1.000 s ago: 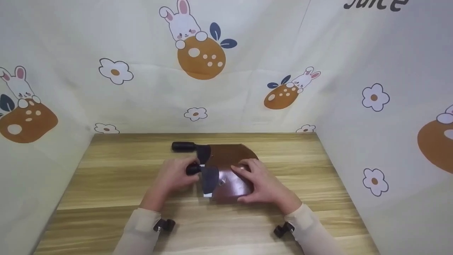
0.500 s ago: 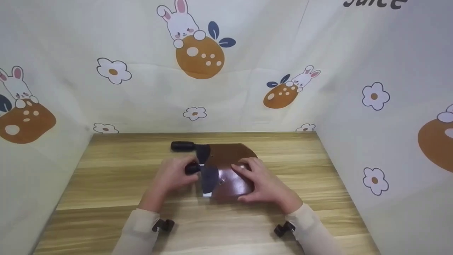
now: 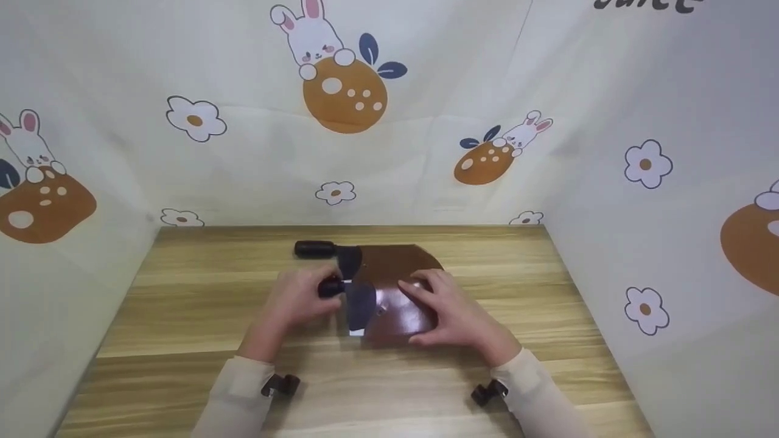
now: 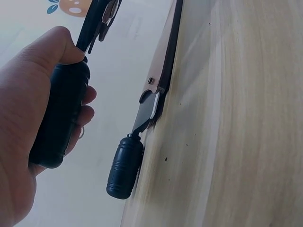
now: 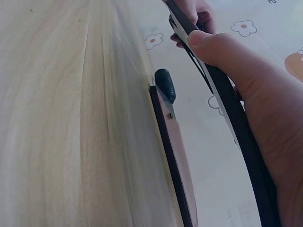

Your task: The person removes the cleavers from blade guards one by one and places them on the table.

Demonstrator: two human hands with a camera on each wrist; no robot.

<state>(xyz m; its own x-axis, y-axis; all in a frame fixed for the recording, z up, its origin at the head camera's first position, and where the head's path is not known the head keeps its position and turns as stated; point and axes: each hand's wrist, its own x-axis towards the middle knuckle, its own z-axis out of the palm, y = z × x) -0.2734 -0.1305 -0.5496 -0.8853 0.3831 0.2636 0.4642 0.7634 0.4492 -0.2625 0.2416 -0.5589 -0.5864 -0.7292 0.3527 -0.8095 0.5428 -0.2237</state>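
Observation:
Two broad-bladed knives with black handles and brown sheaths appear in the head view. My left hand [image 3: 301, 295] grips the ribbed black handle [image 4: 59, 113] of the nearer knife. Around that knife's sheath [image 3: 395, 313] my right hand [image 3: 453, 313] is spread, gripping it by its edges, with the thumb on the dark rim in the right wrist view. Both wrist views show this knife held above the table. Part of its grey blade [image 3: 362, 307] shows between handle and sheath. Behind it the second knife's sheath [image 3: 389, 258] lies on the table, handle [image 3: 314, 249] pointing left.
The wood-grain table [image 3: 201, 316] is bounded at the back and both sides by pale cloth [image 3: 255, 164] printed with rabbits, oranges and flowers. A small black wrist mount [image 3: 281, 385] sits on the left sleeve, another mount [image 3: 489, 394] on the right.

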